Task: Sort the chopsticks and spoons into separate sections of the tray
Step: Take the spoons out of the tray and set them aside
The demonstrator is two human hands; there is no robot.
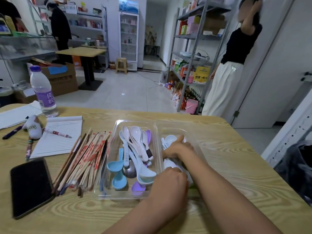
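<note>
Both hands reached into the tray's [116, 149] right section: left [170, 181] and right [179, 147] grips unclear; chopsticks [86, 159] lay left of it.

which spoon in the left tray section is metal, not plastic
The shiny steel spoon, bowl toward the near end, lying between the light blue plastic spoons and the white plastic spoons. It alone is grey and reflective; the others are white, blue or purple plastic.

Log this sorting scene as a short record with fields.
surface: wooden table
tray: clear plastic tray, two sections
left section: mixed spoons
right section: few white spoons, both hands inside
chopsticks: chopstick pile on the table left of the tray
left hand: grip unclear
right hand: grip unclear
nearby: phone, notepad, water bottle
</note>
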